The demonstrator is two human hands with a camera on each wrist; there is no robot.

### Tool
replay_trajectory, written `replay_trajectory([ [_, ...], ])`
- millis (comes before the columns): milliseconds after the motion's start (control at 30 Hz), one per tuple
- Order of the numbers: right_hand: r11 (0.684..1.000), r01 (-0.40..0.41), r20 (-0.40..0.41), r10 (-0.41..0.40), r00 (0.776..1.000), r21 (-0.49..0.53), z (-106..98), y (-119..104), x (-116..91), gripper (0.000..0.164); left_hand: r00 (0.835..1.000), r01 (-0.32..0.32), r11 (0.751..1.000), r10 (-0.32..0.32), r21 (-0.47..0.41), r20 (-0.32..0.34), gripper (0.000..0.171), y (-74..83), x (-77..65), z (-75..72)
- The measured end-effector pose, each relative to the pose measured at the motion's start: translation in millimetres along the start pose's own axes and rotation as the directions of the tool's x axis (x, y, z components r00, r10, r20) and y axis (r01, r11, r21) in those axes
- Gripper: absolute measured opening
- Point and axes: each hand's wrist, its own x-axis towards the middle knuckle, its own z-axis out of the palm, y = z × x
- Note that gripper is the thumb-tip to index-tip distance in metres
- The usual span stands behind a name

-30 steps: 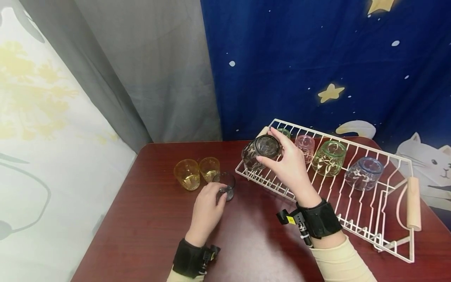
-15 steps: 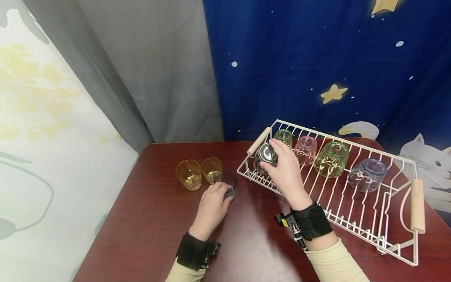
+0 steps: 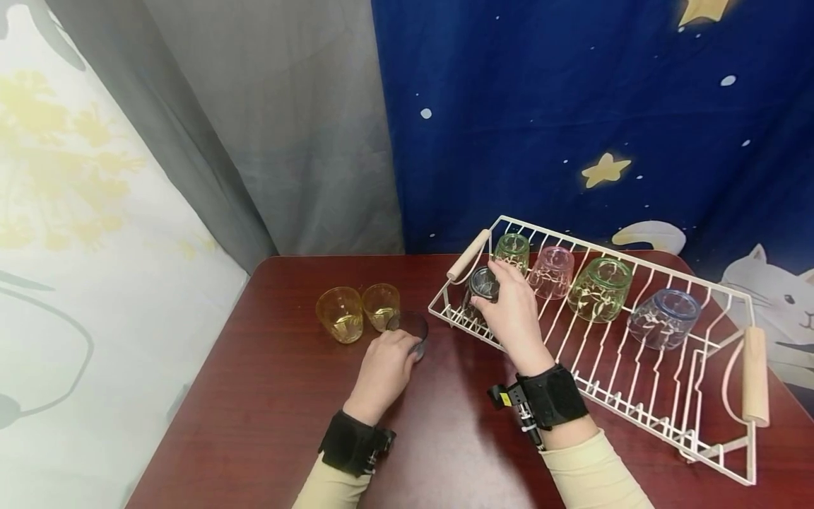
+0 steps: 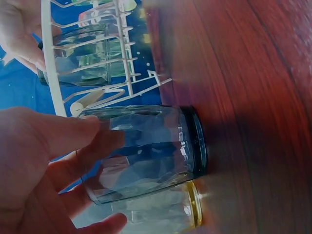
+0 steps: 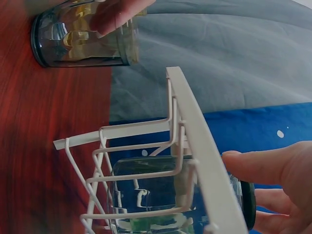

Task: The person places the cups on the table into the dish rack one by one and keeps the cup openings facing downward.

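My right hand point(image 3: 515, 314) grips a smoky grey drinking glass point(image 3: 483, 284) near its base. The glass is upside down inside the front left corner of the white wire dish rack point(image 5: 197, 141); in the right wrist view its lower part shows behind the wires. My left hand point(image 3: 384, 371) holds a second grey glass point(image 4: 146, 151), which stands upright on the table left of the rack. Thumb and fingers span its upper part. Close behind this glass stand two yellow glasses, a left one point(image 3: 340, 314) and a right one point(image 3: 381, 306).
Upside down in the rack sit a small green glass point(image 3: 512, 249), a pink glass point(image 3: 552, 272), a larger green glass point(image 3: 600, 288) and a blue glass point(image 3: 663, 318). Wooden handles, left point(image 3: 469, 254) and right point(image 3: 755, 375), flank the rack. Curtains point(image 3: 483, 127) hang behind the table.
My right hand has lowered the grey glass into the rack's front left corner, turning it from tilted to more upright, base up. The left hand stays at its glass, shifting slightly.
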Motion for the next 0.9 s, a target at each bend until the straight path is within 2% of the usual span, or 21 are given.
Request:
replay_trajectory([
  [233,1.000,-0.019,0.041,0.020,0.999,-0.016,2.6,0.8,2.8,0.067,1.000,-0.022,0.999,0.022,0.049,-0.008,0.013,-1.5,1.8,-0.4],
  [567,0.999,-0.032,0.094,0.035,0.995,-0.033,4.3,5.2,7.4,0.063,0.999,-0.039,0.998,0.039,0.059,-0.003,0.012,-1.1,2.5,2.5],
  [900,0.998,-0.021,0.156,0.029,0.987,-0.051,6.0,9.7,9.5,0.066,0.998,-0.043,0.996,0.046,0.081,-0.039,0.013,-3.1,2.3,3.2],
])
